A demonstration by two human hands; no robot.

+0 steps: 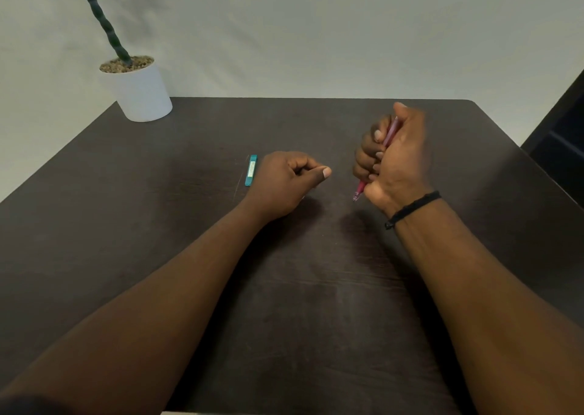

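While the right hand (395,162) fists the pink mechanical pencil (360,189), tip down above the dark table (284,304), and the left hand (284,182) rests curled beside the teal lead case (251,170), pinching something or nothing I cannot tell, I'd shift the grip nearer the tip and hold it steady.

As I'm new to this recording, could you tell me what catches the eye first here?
The right hand, raised over the right half of the dark table, grips a pink pen in its fist. The left hand rests curled mid-table, beside a small teal case. A white plant pot stands at the far left corner.
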